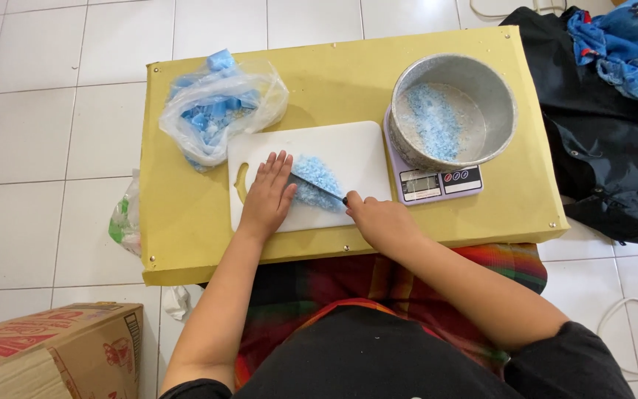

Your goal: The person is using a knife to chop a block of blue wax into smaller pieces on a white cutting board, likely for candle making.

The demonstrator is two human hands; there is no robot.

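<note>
While the person sits at a low yellow table [186,222], both hands work on a white cutting board [356,148] at its centre.

Left hand: the left hand [267,198] lies flat and unclenched, fingers stretched, pressing on the spine of a knife [317,187] near its tip and grasping nothing.

Right hand: the right hand [379,222] is clenched around the knife's dark handle, at about 4 o'clock from the blue heap.

Knife: the blade runs from roughly 10 o'clock down to 4 o'clock across the board, lying over the heap.

Blue heap: a small pile of chopped pale blue bits [319,177] sits mid-board, just beside the left fingertips at their 3 o'clock.

Bag: a clear plastic bag [215,111] with larger blue pieces rests at 10 o'clock from the board, touching its corner.

Scale: a small kitchen scale [437,183] stands at 3 o'clock, against the board's edge.

Pan: a round metal pan [496,96] sits on the scale, with blue crumbs spread over its bottom.

Surroundings: dark and blue clothes [599,111] lie on the tiled floor at 2 o'clock; a cardboard box [53,355] stands at 8 o'clock.
</note>
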